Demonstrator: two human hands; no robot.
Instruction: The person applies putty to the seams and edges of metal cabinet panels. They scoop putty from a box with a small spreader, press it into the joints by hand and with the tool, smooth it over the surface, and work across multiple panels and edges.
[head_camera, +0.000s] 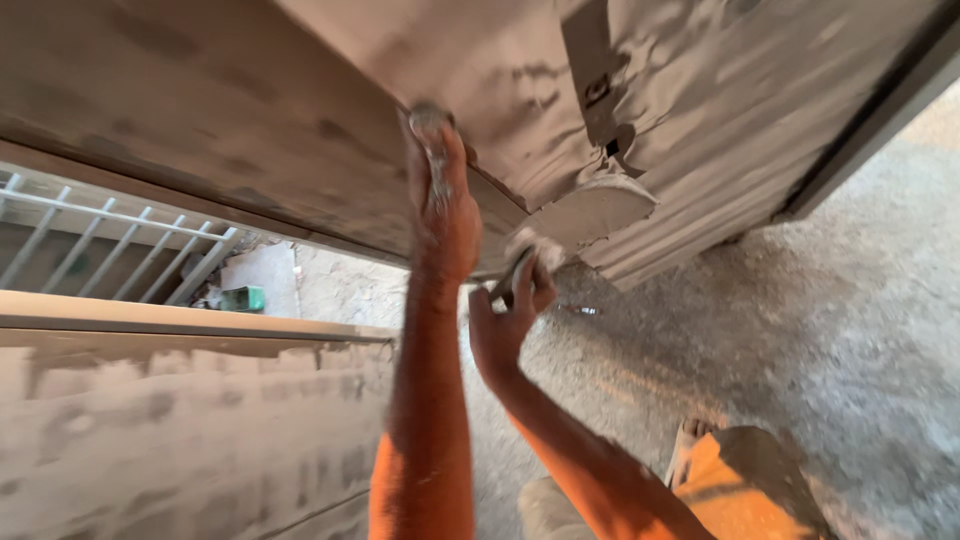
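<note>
Left hand pressed on grey putty-coated wooden panel; right hand grips what looks like a scraper. Keep blade flat, strokes even.

The plastered wall blocks everything above and ahead; the low ledge hems the left, while open floor leaves room rightward.

Two hands work filler onto a dusty door.
The left hand presses a putty-caked tool against the door; the right hand grips a scraper near the door's lower edge, above the concrete floor.
</note>
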